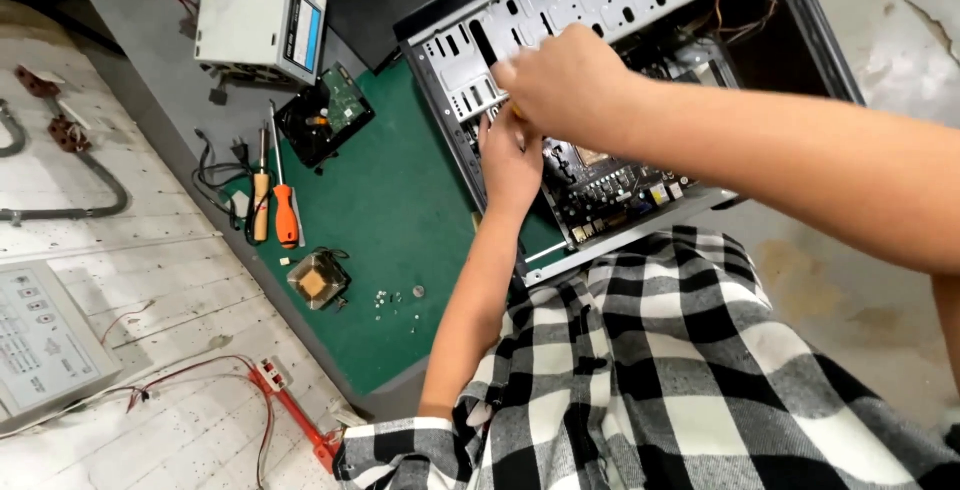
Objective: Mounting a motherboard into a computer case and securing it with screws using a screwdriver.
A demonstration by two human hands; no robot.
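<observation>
An open computer case (600, 0) lies on its side on a green mat (400, 220), with a motherboard (610, 185) showing inside. My right hand (565, 85) is closed in a fist over the case's perforated metal frame; a small yellowish bit of a tool (517, 110) peeks out below it. My left hand (510, 160) rests against the case's near edge just beneath the right hand. Its fingertips are hidden under the fist, so its grip cannot be told.
A grey power supply box (260, 20) and a hard drive (325, 115) lie at the back left. Two screwdrivers, one wooden-handled (261, 205) and one orange-handled (286, 218), sit left of a small square cooler (318, 280) and loose screws (395, 300). A white panel (45, 335) and red wires (290, 410) are at the left.
</observation>
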